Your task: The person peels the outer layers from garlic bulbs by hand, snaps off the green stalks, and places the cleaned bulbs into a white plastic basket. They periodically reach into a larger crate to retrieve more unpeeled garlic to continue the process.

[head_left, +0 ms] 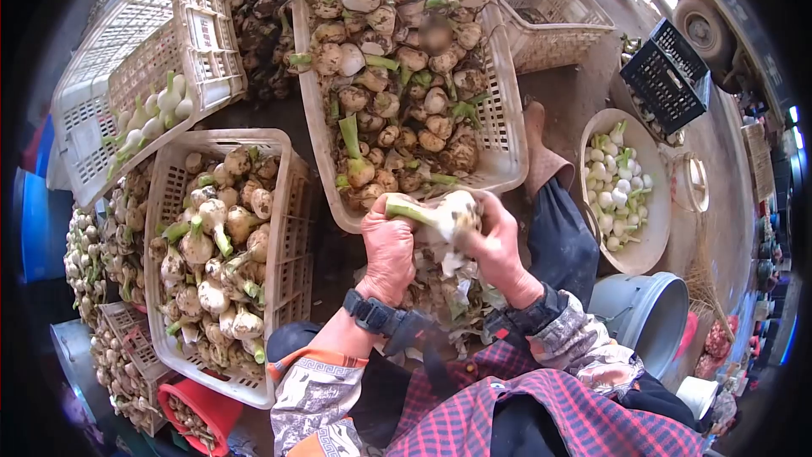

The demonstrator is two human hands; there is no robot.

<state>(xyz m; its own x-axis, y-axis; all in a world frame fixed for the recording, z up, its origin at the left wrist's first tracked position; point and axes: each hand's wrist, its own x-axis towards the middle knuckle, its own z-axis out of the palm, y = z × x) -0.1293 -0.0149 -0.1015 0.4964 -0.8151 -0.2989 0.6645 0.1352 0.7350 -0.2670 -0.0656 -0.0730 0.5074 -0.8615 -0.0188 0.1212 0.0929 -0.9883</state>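
Observation:
My left hand [388, 252] is closed around the green stem of a garlic bulb [431, 213], held above my lap at the near edge of the big crate. My right hand [501, 247] grips the bulb end, its thumb and fingers pressed on the skin and slightly blurred. Whether a tool sits in the right hand cannot be seen. Directly beyond stands a white crate [505, 110] full of soil-stained garlic with short green stems. Loose pale peelings [461, 300] lie below my hands.
Another filled crate [292, 228] stands to the left, with a tilted crate [199, 30] behind it. At right are a basin [655, 233] of clean white bulbs, a black crate [668, 76] and a grey bucket [647, 313]. A red bucket [224, 410] sits at lower left.

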